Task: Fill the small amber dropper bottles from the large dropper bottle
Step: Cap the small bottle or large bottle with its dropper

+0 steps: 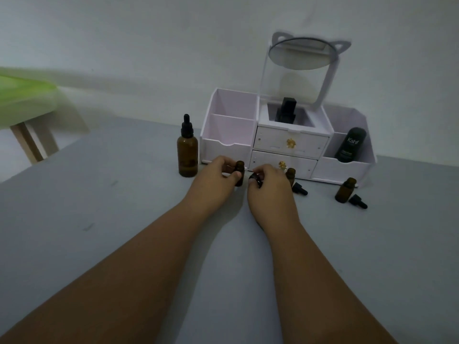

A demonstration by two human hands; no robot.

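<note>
Left hand (pixel 218 175) grips a small amber bottle (pixel 240 170) near the far edge of the table (pixel 99 219); right hand (pixel 269 188) pinches a black dropper cap (pixel 254 181) just beside its neck. Uncapping, I'd say. Next, the large dropper bottle (pixel 188 155), capped further left, needs opening.

Dim, flat light — a grey tabletop (pixel 104 219) runs back to a pale wall (pixel 149 33). A white drawer organizer (pixel 285 142) stands against that wall; far left of it, green-topped furniture (pixel 22 98) on a wooden leg.
</note>
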